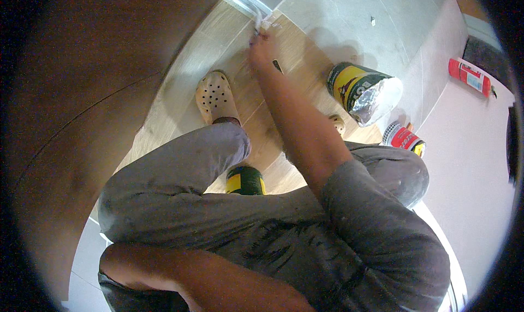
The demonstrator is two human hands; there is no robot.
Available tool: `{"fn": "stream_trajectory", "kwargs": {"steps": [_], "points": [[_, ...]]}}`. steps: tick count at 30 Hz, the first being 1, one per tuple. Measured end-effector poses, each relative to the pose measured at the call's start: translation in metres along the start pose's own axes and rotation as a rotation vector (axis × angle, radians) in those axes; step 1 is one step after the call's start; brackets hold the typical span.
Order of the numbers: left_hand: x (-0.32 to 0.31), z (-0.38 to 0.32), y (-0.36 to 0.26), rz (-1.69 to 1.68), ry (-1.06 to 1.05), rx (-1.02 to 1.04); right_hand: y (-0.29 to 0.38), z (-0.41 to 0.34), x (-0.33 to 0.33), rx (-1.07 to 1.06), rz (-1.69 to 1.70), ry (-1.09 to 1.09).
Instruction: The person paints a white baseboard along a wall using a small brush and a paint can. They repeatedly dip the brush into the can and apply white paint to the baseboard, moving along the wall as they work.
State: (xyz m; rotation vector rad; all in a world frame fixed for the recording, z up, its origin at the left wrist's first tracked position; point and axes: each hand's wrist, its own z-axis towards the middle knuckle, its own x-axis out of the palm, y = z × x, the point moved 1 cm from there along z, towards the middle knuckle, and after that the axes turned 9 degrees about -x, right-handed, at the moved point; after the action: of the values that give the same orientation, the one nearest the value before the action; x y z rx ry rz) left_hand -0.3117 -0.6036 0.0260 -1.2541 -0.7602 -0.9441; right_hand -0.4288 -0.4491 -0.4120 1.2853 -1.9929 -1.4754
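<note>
My right hand (261,44) reaches far forward and is closed on a crumpled whitish wad (266,23), cloth or thin plastic. The wad is at the corner of the wood-look floor (233,37), beside a bright strip (245,0) along its edge. A small dark sliver (278,66) shows by my right wrist. Right of that forearm, a black and yellow tub (348,87) is tilted, with clear plastic (370,101) at its end. My left hand is out of view; the left arm crosses the bottom of the picture.
A similar black and yellow container (245,181) stands between my legs. My left foot wears a beige clog (215,97). Further right are a red and white tub (403,138) and a red tube or canister (470,78). A large brown surface (82,107) borders the floor on the left.
</note>
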Motion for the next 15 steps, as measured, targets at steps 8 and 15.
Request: {"fn": "stream_trajectory", "kwargs": {"steps": [8,15], "points": [[0.006,-0.006,0.002,0.023,-0.015,-0.014,-0.014,-0.034,0.021,-0.383,-0.13,0.172],[0.014,-0.014,0.006,0.048,-0.046,0.005,0.029,0.029,0.046,-0.31,-0.392,0.196]]}}
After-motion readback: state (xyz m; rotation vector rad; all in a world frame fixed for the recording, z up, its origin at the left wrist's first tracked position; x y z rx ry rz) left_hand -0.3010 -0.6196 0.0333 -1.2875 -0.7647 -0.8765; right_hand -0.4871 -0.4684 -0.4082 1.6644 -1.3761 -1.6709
